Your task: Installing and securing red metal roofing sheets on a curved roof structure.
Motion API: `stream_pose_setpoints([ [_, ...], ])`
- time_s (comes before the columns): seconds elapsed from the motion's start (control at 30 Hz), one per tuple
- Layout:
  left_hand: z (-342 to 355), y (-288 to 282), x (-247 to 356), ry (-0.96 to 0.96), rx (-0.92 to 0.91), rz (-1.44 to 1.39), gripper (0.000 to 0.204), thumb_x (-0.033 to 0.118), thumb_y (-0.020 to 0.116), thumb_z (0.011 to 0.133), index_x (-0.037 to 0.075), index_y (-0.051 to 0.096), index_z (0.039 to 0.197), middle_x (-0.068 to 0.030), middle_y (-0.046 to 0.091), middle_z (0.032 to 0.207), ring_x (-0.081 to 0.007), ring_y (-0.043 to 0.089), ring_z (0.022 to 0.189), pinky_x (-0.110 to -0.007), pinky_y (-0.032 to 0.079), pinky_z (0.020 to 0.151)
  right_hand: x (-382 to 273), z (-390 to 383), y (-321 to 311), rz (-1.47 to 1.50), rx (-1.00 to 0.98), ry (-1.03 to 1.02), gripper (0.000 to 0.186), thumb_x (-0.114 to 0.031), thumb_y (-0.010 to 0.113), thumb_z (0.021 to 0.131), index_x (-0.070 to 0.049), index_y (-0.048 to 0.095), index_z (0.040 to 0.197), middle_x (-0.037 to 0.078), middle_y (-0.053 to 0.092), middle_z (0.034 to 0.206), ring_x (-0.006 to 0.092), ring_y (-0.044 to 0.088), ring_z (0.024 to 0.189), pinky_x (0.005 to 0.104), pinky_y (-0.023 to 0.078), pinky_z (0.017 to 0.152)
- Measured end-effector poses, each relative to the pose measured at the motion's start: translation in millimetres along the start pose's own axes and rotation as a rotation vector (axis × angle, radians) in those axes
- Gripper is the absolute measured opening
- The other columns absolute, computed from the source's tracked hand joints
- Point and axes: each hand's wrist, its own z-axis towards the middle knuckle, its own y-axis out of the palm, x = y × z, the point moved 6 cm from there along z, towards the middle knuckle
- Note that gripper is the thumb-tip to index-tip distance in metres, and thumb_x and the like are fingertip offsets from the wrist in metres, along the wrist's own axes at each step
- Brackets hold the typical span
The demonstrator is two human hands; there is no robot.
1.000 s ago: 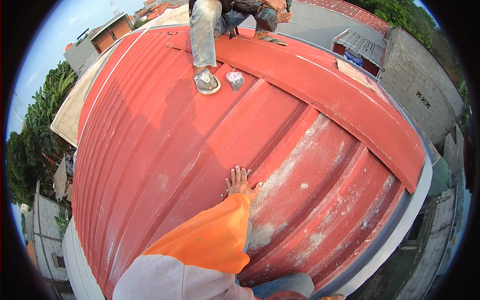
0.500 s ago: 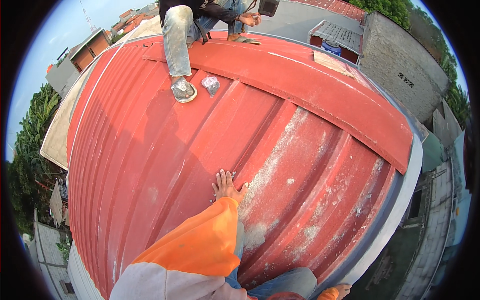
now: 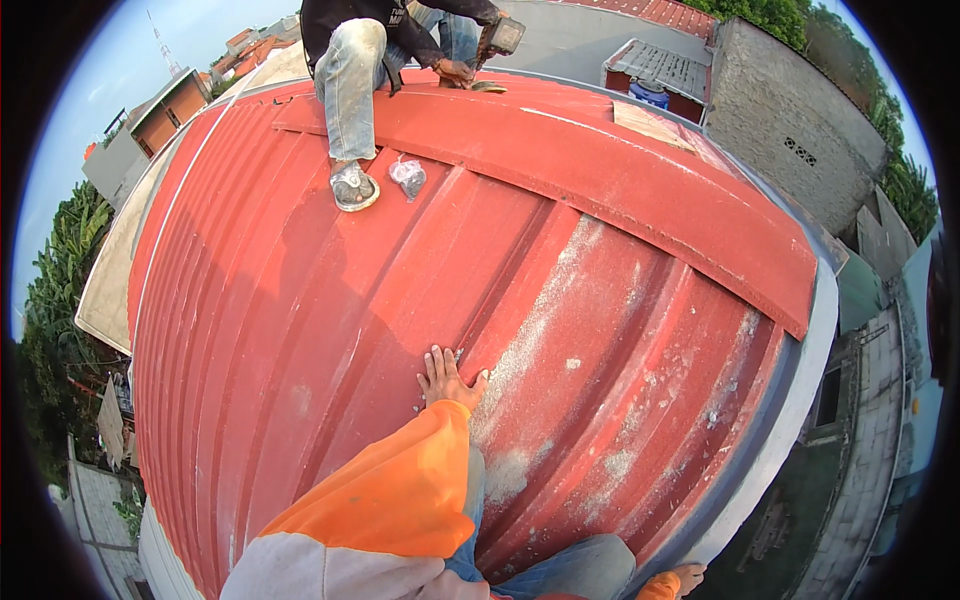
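My left hand (image 3: 450,380) lies flat on the red corrugated metal roof (image 3: 370,320), fingers spread beside a raised rib, holding nothing. At the lower right my right hand (image 3: 688,577) curls over the pale roof edge (image 3: 745,510), its fingers partly hidden. Ahead, a co-worker in jeans sits astride the red ridge cap (image 3: 600,185). One of that person's hands (image 3: 455,72) is low at the cap, beneath a dark hand tool (image 3: 500,38) with a boxy grey end, its kind unclear. Near the co-worker's sandal (image 3: 354,187) rests a clear plastic bag (image 3: 408,178) with small dark contents.
Pale grit and crumbs (image 3: 510,475) are scattered over the right-hand panels. Past the roof's right edge it drops to a grey wall (image 3: 850,480) and dark ground. A loose pale board (image 3: 652,125) lies beyond the ridge cap. A white line runs along the left.
The co-worker has leaned forward, bringing the tool and hand down and leftward to the ridge cap. My view has shifted slightly; both my hands stay where they were on the roof.
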Motion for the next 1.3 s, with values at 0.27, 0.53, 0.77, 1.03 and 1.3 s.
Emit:
stream_pose_setpoints([
  [0.27, -2, -1, 4, 0.014, 0.045, -0.02, 0.091, 0.059, 0.058, 0.081, 0.001, 0.031, 0.147, -0.0182, 0.02, 0.157, -0.0319, 0.016, 0.147, -0.055, 0.018, 0.116, 1, 1, -5, 0.141, -0.001, 0.119, 0.051, -0.043, 0.025, 0.101, -0.013, 0.06, 0.125, 0.014, 0.062, 0.118, 0.0375, 0.059, 0.106, 0.0474, 0.047, 0.09],
  [0.53, -1, 0, 1, 0.022, 0.077, -0.005, 0.09, 0.057, 0.059, 0.081, 0.001, 0.033, 0.146, -0.0184, 0.022, 0.157, -0.033, 0.018, 0.146, -0.057, 0.02, 0.115, -9, -5, -7, -0.178, 0.049, -0.081, 0.053, -0.044, 0.025, 0.101, -0.011, 0.06, 0.124, 0.016, 0.061, 0.119, 0.0392, 0.059, 0.105, 0.0485, 0.046, 0.09],
  [0.77, -1, -1, -2, 0.0, 0.023, 0.003, 0.092, 0.06, 0.055, 0.082, 0.002, 0.03, 0.148, -0.0175, 0.018, 0.158, -0.0315, 0.014, 0.147, -0.055, 0.016, 0.117, -15, -16, -24, 0.044, -0.046, 0.121, 0.05, -0.04, 0.023, 0.102, -0.013, 0.055, 0.129, 0.016, 0.06, 0.119, 0.0383, 0.059, 0.106, 0.0487, 0.048, 0.088],
  [1.03, 0, -1, 1, -0.003, -0.004, 0.015, 0.093, 0.061, 0.054, 0.082, 0.002, 0.027, 0.149, -0.0169, 0.016, 0.159, -0.031, 0.013, 0.148, -0.054, 0.016, 0.117, 13, 12, 12, 0.154, -0.057, 0.143, 0.055, -0.047, 0.024, 0.099, -0.014, 0.055, 0.13, 0.014, 0.061, 0.123, 0.0388, 0.059, 0.108, 0.054, 0.044, 0.091],
  [1.3, -1, -1, -1, 0.001, 0.015, 0.019, 0.092, 0.06, 0.055, 0.082, 0.002, 0.028, 0.149, -0.017, 0.017, 0.158, -0.0314, 0.014, 0.147, -0.055, 0.017, 0.117, 5, -1, -2, 0.041, -0.082, 0.24, 0.054, -0.047, 0.021, 0.101, -0.016, 0.054, 0.131, 0.012, 0.062, 0.121, 0.0367, 0.058, 0.111, 0.0614, 0.039, 0.092],
])
